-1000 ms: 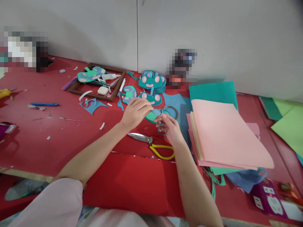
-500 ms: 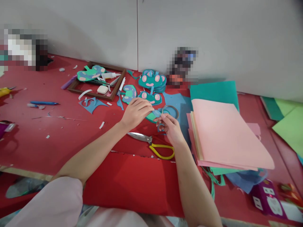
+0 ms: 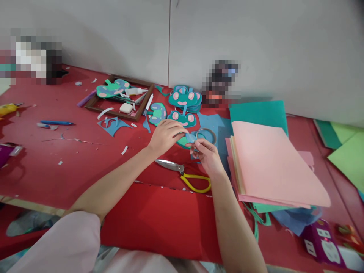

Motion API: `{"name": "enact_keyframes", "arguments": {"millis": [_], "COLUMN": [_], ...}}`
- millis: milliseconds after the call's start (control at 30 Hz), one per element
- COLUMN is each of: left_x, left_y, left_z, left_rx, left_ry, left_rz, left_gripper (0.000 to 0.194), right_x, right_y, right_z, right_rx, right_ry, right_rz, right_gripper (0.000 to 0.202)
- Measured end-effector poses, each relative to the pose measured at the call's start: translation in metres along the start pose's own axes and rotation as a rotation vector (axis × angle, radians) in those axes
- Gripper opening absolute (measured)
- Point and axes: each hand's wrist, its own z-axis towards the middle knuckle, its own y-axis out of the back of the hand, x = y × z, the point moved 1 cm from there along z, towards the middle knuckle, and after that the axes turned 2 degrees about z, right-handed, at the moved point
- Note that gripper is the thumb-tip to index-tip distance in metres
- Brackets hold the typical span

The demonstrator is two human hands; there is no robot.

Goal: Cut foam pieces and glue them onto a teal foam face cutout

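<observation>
A small light-blue piece (image 3: 190, 138) is held between my two hands above the red table. My left hand (image 3: 166, 137) is bent over its left side, fingers together. My right hand (image 3: 207, 152) pinches its right end. Below them lies a green shape (image 3: 182, 142), partly covered by my hands. A roll of tape (image 3: 214, 132) stands just beyond my right hand. Scissors with yellow handles (image 3: 196, 183) lie nearer to me. Behind my hands are a teal frog-like face (image 3: 183, 119), a stack of similar faces (image 3: 184, 98) and a green-and-purple one (image 3: 157, 113).
A brown wooden frame (image 3: 113, 112) holds glue, a white case and another cutout. Pink sheets (image 3: 273, 163) are piled at the right over teal ones. Blue scraps (image 3: 113, 126), a blue pen (image 3: 57, 122) and a purple box (image 3: 321, 240) lie around. A grey wall (image 3: 113, 38) stands behind.
The view has shifted slightly, so the table items appear a little further right. Both hands stay together, and the light-blue piece between them shows more plainly.
</observation>
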Motion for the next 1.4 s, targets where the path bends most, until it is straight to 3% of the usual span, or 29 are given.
{"name": "enact_keyframes", "arguments": {"millis": [233,500,700,867,967,1167,1300,1400], "left_x": [-0.003,-0.002,-0.017,-0.018,-0.017,-0.002,0.013,0.021], "left_y": [-0.004,-0.001,0.008,0.005,0.003,-0.005,-0.021,-0.031], "left_z": [-0.002,-0.003,0.002,0.0,0.001,0.001,-0.007,-0.014], "left_rx": [0.098,0.068,0.09,0.088,0.081,0.079,0.233,0.352], "left_ry": [-0.005,0.002,-0.132,-0.135,-0.037,0.357,0.544,0.58], "left_rz": [0.074,0.325,0.275,0.229,0.127,-0.178,-0.232,-0.148], "left_gripper": [0.022,0.038,0.015,0.013,0.009,0.001,0.007,0.01], "right_x": [-0.002,0.0,0.001,0.002,0.002,0.001,-0.005,-0.014], "right_y": [0.002,0.003,0.003,0.001,0.0,0.005,0.008,0.005], "right_z": [0.004,0.004,0.004,0.003,0.003,0.005,0.012,0.019], "right_rx": [-0.054,-0.089,-0.087,-0.057,-0.053,-0.068,-0.136,-0.191], "right_ry": [0.014,0.005,-0.029,-0.061,-0.049,-0.046,-0.012,-0.019], "right_rz": [0.018,0.083,0.117,0.127,0.132,0.117,0.039,-0.115], "right_gripper": [0.016,0.015,0.016,0.018,0.018,0.018,0.018,0.02]}}
